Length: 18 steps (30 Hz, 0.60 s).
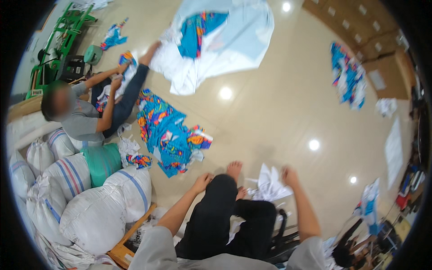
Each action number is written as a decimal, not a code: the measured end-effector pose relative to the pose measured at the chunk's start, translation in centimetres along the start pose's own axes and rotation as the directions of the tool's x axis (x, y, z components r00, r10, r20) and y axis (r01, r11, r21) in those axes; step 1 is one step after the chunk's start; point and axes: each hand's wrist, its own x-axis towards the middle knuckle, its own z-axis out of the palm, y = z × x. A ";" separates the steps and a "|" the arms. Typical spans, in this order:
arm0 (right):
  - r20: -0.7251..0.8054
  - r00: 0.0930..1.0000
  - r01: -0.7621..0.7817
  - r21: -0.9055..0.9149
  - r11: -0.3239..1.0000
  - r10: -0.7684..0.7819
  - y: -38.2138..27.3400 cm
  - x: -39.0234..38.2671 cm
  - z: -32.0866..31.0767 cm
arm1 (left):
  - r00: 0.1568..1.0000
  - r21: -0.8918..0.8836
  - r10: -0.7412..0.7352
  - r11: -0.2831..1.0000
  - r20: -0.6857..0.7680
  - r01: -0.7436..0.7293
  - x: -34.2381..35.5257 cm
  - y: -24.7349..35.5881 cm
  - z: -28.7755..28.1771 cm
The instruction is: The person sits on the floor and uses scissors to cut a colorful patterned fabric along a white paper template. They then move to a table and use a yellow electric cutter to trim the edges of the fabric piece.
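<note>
My left hand (203,181) is held beside my raised left knee (213,198). Its fingers look curled in, and anything inside them is too small to make out. Out to the other side, my right hand (289,175) hovers by a pile of crumpled white scraps (269,184) on the floor near my bare feet. Motion smears its fingers. Ahead of my left hand lies a heap of blue patterned cloth (168,130) with orange and purple parts.
A seated person (83,112) on the left handles similar cloth. Stuffed white sacks (96,216) and a green sack (103,162) crowd my left. White sheeting (238,49) spreads far ahead. Another patterned pile (348,76) and cardboard boxes (387,72) are at far right.
</note>
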 end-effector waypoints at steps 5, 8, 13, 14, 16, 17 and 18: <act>0.418 0.852 -0.353 0.016 0.936 0.314 -1.0 -26.1 -8.3 | 0.997 -0.081 -0.061 0.995 0.046 0.065 -12.8 5.4 -5.0; 0.433 0.821 -0.444 0.072 0.893 0.373 -0.1 -34.5 -11.9 | 0.962 -0.177 -0.269 0.945 0.055 0.274 -16.6 7.7 -7.7; 0.241 0.779 -0.583 0.618 0.528 0.578 -3.7 -35.2 -18.0 | 0.879 -0.034 -0.462 0.883 0.114 0.468 -18.2 10.8 -11.6; 0.193 0.817 -0.553 0.529 0.643 0.543 -4.3 -35.4 -18.1 | 0.866 -0.003 -0.487 0.872 0.113 0.490 -17.2 10.9 -12.4; 0.100 0.870 -0.484 0.348 0.803 0.482 -6.0 -36.5 -18.0 | 0.871 0.046 -0.476 0.879 0.122 0.475 -12.7 14.2 -14.6; 0.098 0.883 -0.427 0.572 0.700 0.459 -2.9 -36.8 -15.6 | 0.865 0.052 -0.483 0.876 0.136 0.480 -11.2 15.8 -14.8; 0.120 0.868 -0.446 0.618 0.648 0.482 -2.9 -36.1 -15.7 | 0.914 0.006 -0.394 0.919 0.094 0.395 -9.7 17.3 -15.4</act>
